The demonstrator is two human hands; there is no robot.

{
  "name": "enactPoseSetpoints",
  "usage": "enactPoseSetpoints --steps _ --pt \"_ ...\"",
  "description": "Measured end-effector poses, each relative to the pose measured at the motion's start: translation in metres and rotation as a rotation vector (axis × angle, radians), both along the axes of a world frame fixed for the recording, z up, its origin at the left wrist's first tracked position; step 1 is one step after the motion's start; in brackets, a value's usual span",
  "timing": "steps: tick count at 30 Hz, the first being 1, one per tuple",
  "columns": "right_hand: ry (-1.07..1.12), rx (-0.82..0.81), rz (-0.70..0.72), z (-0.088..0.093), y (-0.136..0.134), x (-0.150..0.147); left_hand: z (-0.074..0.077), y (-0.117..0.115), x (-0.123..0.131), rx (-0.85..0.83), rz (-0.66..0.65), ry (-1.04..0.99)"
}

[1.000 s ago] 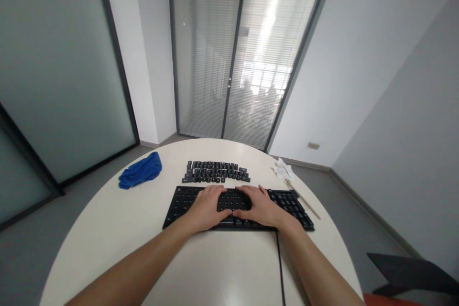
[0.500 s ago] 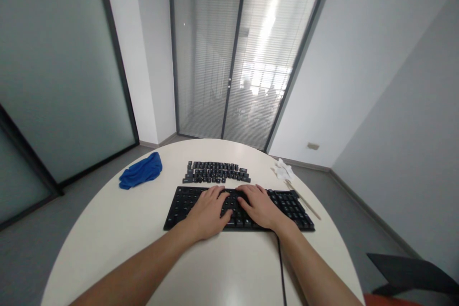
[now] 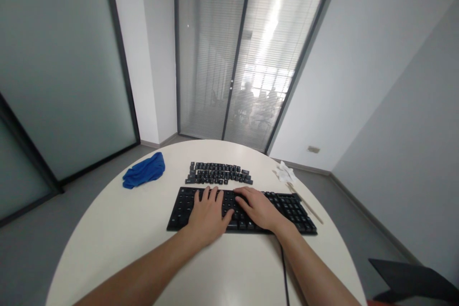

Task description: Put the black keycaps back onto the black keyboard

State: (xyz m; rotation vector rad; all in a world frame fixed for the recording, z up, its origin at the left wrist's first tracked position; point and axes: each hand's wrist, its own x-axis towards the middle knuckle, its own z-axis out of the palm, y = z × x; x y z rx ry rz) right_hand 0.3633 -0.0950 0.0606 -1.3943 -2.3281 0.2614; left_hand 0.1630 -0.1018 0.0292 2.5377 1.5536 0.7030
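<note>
A black keyboard (image 3: 181, 213) lies across the round table in front of me. Much of its left part shows small posts without keycaps, while the number pad on the right has its keys. My left hand (image 3: 208, 214) rests over the left-centre of the keyboard, palm down with fingers spread. Over the middle, my right hand (image 3: 258, 208) has its fingers pointing left, slightly bent, and its thumb apart from the forefinger; it hides the keys beneath. Just beyond the keyboard, loose black keycaps (image 3: 218, 173) are laid out in several rows.
On the white table (image 3: 118, 234) lie a crumpled blue cloth (image 3: 144, 170) at the left, a white tissue (image 3: 285, 171) and thin sticks (image 3: 308, 204) at the right. A black cable (image 3: 285, 275) runs toward me under my right forearm. A chair (image 3: 412, 279) stands at lower right.
My left hand has shifted slightly left and its fingers have spread further apart. My right hand stays nearly in place on the keyboard. The whole view has moved a little.
</note>
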Motion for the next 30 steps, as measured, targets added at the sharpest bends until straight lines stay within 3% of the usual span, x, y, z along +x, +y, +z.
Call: enactPoseSetpoints --steps 13,21,30 --pt "-0.287 0.02 -0.353 0.003 0.039 -0.033 0.005 -0.003 -0.001 0.024 0.01 0.058" --pt "-0.318 -0.001 -0.339 0.008 0.058 -0.049 0.006 -0.002 -0.002 0.005 0.009 0.058" --pt "-0.236 0.04 -0.369 0.007 0.053 -0.046 0.008 -0.004 -0.002 -0.005 0.009 0.094"
